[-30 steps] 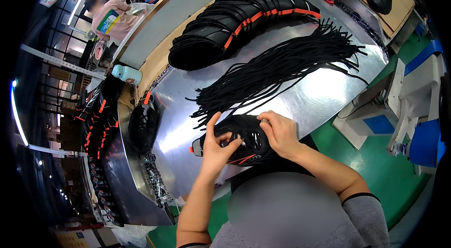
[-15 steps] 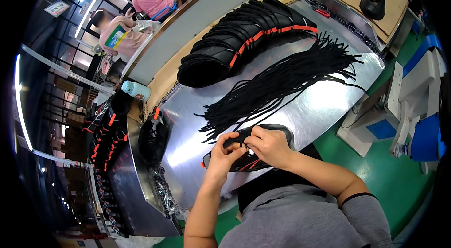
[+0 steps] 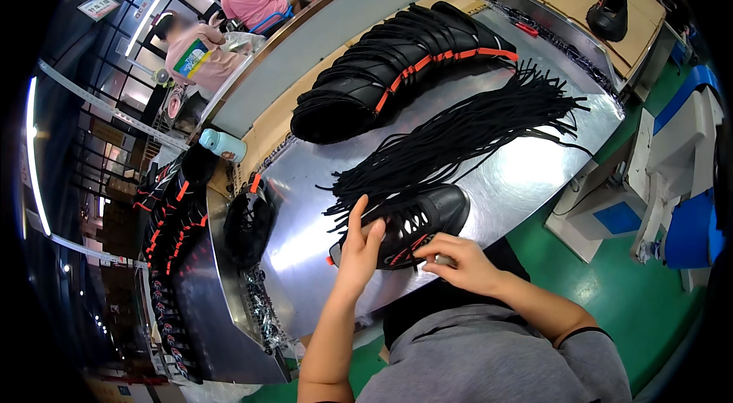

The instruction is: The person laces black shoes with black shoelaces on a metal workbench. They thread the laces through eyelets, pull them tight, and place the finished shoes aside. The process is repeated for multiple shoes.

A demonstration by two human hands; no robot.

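A black shoe upper (image 3: 439, 212) with red trim lies on the metal table just in front of me. Laces cross its opening, and light shows between them. My left hand (image 3: 359, 246) is at the heel end of this upper, its index finger and thumb stretched apart, holding nothing that I can see. On the near side, my right hand (image 3: 462, 264) is closed in a pinch, with what looks like a black shoelace at its fingertips. A large bundle of loose black shoelaces (image 3: 458, 128) lies just beyond the upper.
Behind the laces lies a long stack of nested black uppers (image 3: 359, 90) with orange-red strips. Another black upper (image 3: 248, 224) rests at the left edge, near a light blue bottle (image 3: 223, 145). A single shoe (image 3: 608, 15) sits on cardboard at far right. Two people work beyond the partition.
My hands have come apart from over the laced opening. The right moved down toward me to the near side; the left opened its fingers. More of the upper's lacing shows now.
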